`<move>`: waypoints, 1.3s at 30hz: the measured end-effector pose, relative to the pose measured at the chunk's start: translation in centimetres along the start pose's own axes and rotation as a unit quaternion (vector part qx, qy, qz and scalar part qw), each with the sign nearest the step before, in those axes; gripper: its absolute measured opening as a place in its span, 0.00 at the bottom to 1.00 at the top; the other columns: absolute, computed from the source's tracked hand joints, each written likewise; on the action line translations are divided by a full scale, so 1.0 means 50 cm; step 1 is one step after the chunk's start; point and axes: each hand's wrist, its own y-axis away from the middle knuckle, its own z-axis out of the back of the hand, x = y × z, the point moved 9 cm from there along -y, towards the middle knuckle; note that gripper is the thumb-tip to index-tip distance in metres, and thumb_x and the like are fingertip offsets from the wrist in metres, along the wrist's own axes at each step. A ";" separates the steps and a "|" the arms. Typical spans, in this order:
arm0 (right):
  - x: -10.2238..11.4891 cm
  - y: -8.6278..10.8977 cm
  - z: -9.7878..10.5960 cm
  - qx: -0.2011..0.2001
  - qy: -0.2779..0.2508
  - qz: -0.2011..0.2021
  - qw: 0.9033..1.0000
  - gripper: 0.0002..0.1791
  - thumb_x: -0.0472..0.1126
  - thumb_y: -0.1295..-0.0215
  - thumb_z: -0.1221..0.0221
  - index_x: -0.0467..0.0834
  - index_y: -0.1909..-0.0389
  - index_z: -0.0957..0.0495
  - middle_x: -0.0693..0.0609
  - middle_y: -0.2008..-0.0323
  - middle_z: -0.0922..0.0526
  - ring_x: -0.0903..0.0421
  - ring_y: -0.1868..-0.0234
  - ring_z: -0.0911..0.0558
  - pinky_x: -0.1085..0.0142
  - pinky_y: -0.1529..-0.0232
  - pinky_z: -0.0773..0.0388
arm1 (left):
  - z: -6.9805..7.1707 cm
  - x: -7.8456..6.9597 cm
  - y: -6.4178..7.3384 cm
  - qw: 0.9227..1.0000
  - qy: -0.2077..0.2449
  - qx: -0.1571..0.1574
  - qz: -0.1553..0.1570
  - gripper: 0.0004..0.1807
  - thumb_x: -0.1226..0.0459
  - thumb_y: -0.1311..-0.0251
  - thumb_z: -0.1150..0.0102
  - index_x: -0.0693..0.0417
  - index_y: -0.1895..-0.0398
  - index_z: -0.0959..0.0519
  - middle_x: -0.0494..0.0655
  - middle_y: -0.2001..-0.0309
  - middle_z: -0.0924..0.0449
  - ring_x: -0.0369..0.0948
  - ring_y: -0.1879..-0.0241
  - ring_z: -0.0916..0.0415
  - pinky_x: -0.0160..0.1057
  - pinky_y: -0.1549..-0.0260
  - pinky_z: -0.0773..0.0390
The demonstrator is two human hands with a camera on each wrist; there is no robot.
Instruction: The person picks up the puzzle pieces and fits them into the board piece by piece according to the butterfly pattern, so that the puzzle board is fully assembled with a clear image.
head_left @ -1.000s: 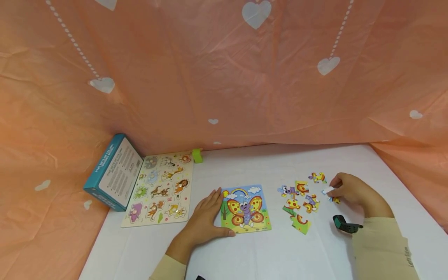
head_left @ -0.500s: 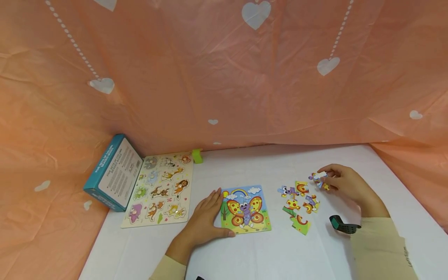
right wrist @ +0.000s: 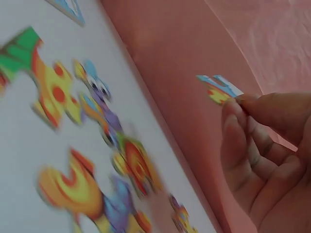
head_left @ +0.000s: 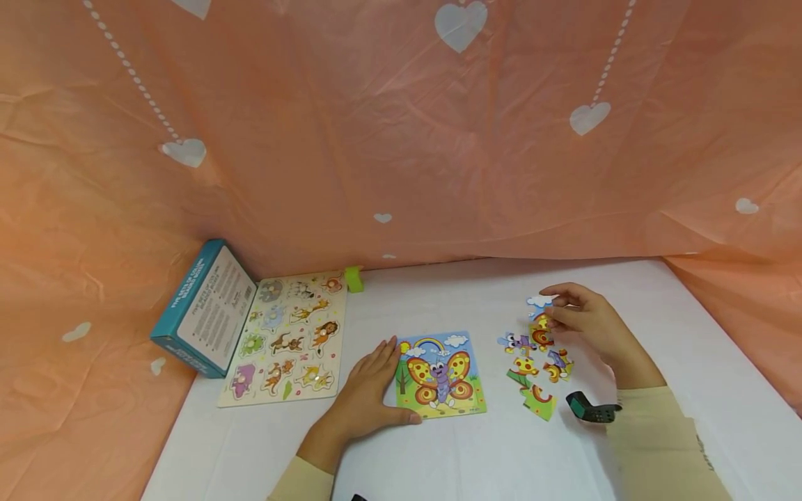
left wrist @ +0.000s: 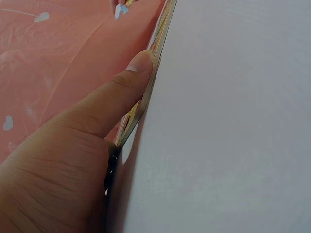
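Puzzle piece (head_left: 539,302) juts from right grip (head_left: 592,325) — pinched at the tips — while left grip (head_left: 366,399) lies spread against butterfly board (head_left: 441,377)

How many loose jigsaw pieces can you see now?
7: cloud piece in the right hand; below, swirl piece; face piece left, wing piece centre, body piece right, green piece lowest; yellow piece farthest back, right wrist view only. More may be hidden.
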 end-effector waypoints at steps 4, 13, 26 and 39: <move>0.001 -0.008 -0.034 0.007 -0.027 -0.005 1.000 0.22 0.28 0.22 0.38 0.24 0.33 0.29 0.41 0.60 0.18 0.55 0.63 0.13 0.63 0.59 0.11 | 0.000 -0.001 0.001 1.000 0.002 0.000 -0.001 0.72 0.29 0.49 0.24 0.64 0.13 0.46 0.51 0.12 0.58 0.51 0.14 0.63 0.59 0.19 0.56; -0.004 -0.020 -0.128 0.036 -0.042 -0.032 0.998 0.20 0.30 0.20 0.39 0.27 0.33 0.25 0.38 0.58 0.17 0.49 0.61 0.11 0.60 0.57 0.11 | 0.002 -0.002 0.000 1.000 0.000 -0.003 0.000 0.72 0.29 0.49 0.24 0.64 0.13 0.45 0.52 0.12 0.57 0.51 0.14 0.62 0.59 0.19 0.56; -0.030 -0.018 -0.248 0.055 -0.051 -0.070 0.995 0.16 0.29 0.22 0.37 0.30 0.38 0.19 0.43 0.64 0.15 0.48 0.64 0.13 0.64 0.62 0.13 | 0.004 -0.007 0.000 1.000 -0.001 -0.003 -0.004 0.72 0.29 0.48 0.24 0.65 0.14 0.45 0.53 0.12 0.56 0.53 0.14 0.62 0.60 0.20 0.56; -0.038 -0.011 -0.292 0.054 -0.051 -0.079 0.994 0.18 0.29 0.21 0.39 0.28 0.35 0.21 0.40 0.58 0.16 0.51 0.61 0.13 0.65 0.61 0.13 | 0.000 -0.001 -0.003 1.000 -0.007 0.000 0.002 0.72 0.28 0.49 0.25 0.63 0.13 0.46 0.51 0.12 0.57 0.50 0.14 0.63 0.58 0.19 0.55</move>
